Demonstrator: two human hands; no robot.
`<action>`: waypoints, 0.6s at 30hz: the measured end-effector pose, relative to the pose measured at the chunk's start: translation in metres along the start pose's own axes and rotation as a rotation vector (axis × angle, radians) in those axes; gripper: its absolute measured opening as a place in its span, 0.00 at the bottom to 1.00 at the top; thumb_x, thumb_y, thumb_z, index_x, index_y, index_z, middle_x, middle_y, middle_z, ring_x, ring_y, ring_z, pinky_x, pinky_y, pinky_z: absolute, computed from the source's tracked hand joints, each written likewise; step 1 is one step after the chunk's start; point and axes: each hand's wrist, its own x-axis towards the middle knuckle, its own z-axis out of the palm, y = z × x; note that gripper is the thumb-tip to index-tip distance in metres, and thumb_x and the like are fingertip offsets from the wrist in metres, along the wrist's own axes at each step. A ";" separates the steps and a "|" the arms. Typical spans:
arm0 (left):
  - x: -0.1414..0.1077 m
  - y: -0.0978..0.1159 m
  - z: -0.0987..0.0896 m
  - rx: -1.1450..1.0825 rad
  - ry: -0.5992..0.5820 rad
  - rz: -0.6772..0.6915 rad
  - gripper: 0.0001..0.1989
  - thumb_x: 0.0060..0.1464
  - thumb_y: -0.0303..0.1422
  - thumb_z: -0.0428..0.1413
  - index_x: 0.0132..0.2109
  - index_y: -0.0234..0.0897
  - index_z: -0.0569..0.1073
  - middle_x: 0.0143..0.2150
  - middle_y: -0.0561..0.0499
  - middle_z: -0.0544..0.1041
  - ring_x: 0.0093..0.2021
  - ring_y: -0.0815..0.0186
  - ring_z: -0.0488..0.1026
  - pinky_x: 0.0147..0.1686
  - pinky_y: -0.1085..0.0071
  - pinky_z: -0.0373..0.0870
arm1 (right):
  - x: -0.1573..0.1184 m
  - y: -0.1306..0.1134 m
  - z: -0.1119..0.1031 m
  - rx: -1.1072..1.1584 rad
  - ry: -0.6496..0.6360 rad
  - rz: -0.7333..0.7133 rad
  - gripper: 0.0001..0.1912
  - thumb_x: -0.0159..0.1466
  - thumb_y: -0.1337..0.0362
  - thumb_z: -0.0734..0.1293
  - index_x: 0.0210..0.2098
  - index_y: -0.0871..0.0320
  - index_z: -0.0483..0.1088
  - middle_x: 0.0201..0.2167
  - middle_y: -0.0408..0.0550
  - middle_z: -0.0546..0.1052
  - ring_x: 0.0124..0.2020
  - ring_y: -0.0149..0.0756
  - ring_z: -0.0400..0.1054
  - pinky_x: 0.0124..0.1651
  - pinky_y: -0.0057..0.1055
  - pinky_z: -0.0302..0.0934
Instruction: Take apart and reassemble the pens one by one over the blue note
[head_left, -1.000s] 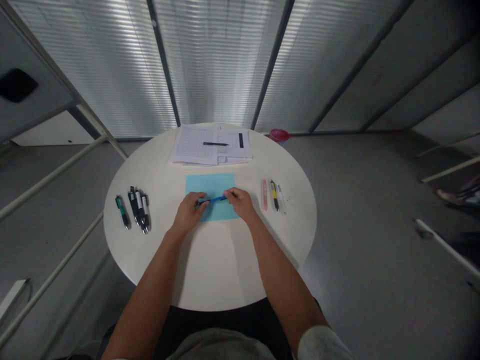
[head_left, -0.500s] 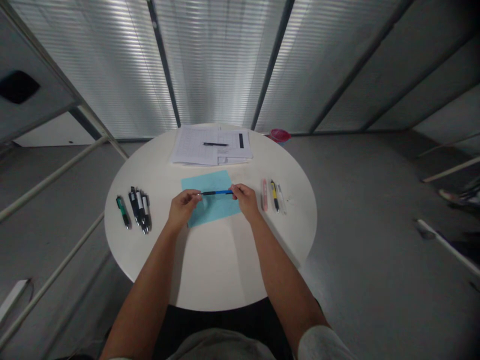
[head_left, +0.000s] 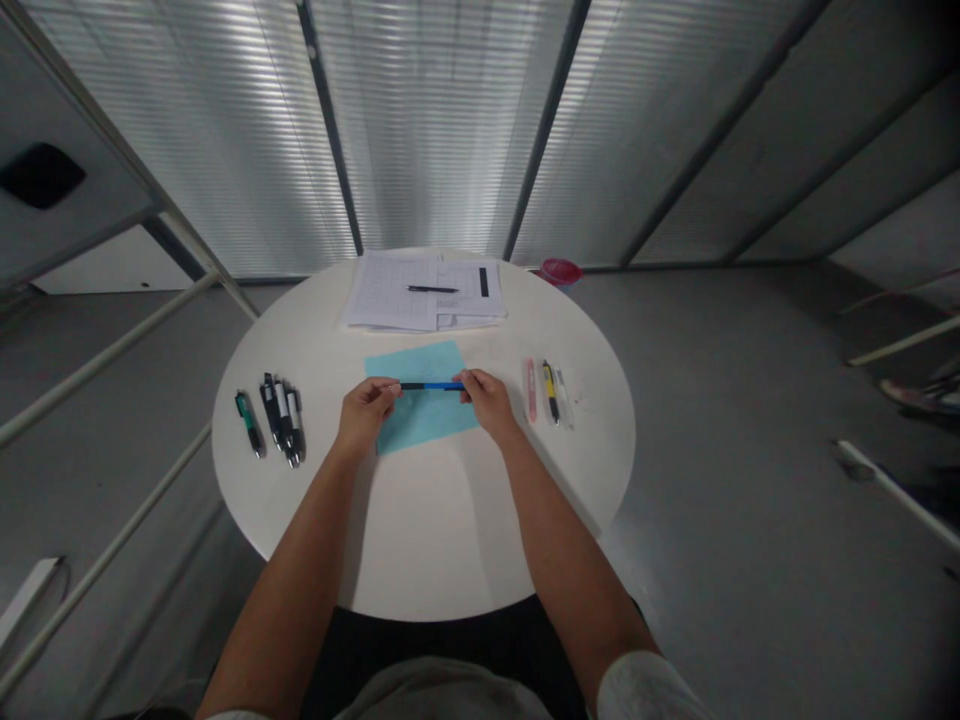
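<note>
A blue pen (head_left: 439, 386) with a black grip is stretched level between my two hands, above a light blue sheet of paper (head_left: 420, 428). My left hand (head_left: 365, 408) pinches the pen's black-grip end, its tip covered by the fingers. At the blue end, my right hand (head_left: 486, 395) has its thumb and fingers closed on the barrel. The blue sheet lies on a round white table (head_left: 435, 540). Left of my hands are a green and black pen (head_left: 249, 424) and a bunch of several black and white pens (head_left: 283, 420).
On the right lie a pink highlighter (head_left: 531, 390), a yellow and black pen (head_left: 550, 392) and a clear pen (head_left: 565, 398). Printed papers (head_left: 394, 290) with a dark pen (head_left: 433, 289) on top are at the far edge. A red basket (head_left: 560, 271) stands beyond the table.
Both hands keep hold of the blue pen in nearly the same place. Its barrel looks slightly turned and more level; nothing else has moved on the table.
</note>
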 end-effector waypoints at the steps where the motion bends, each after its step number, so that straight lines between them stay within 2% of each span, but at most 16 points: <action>1: 0.000 0.000 0.000 -0.006 0.009 0.005 0.17 0.44 0.41 0.66 0.37 0.33 0.76 0.28 0.51 0.76 0.20 0.75 0.62 0.19 0.75 0.53 | 0.001 0.001 0.000 0.017 0.002 0.003 0.23 0.64 0.44 0.59 0.35 0.57 0.74 0.19 0.40 0.68 0.24 0.31 0.63 0.31 0.28 0.57; 7: 0.000 0.003 -0.001 -0.001 -0.010 0.010 0.14 0.46 0.40 0.65 0.33 0.33 0.75 0.25 0.52 0.73 0.20 0.74 0.61 0.19 0.75 0.53 | 0.002 0.006 0.001 0.107 0.041 -0.017 0.16 0.61 0.49 0.64 0.33 0.56 0.71 0.17 0.36 0.64 0.22 0.29 0.59 0.29 0.27 0.55; 18: 0.001 0.001 0.000 0.048 0.008 -0.014 0.15 0.45 0.41 0.65 0.31 0.32 0.75 0.19 0.55 0.66 0.20 0.74 0.59 0.19 0.76 0.52 | 0.002 0.007 0.002 0.126 0.044 -0.021 0.18 0.62 0.47 0.63 0.35 0.56 0.72 0.20 0.39 0.68 0.24 0.31 0.63 0.32 0.29 0.57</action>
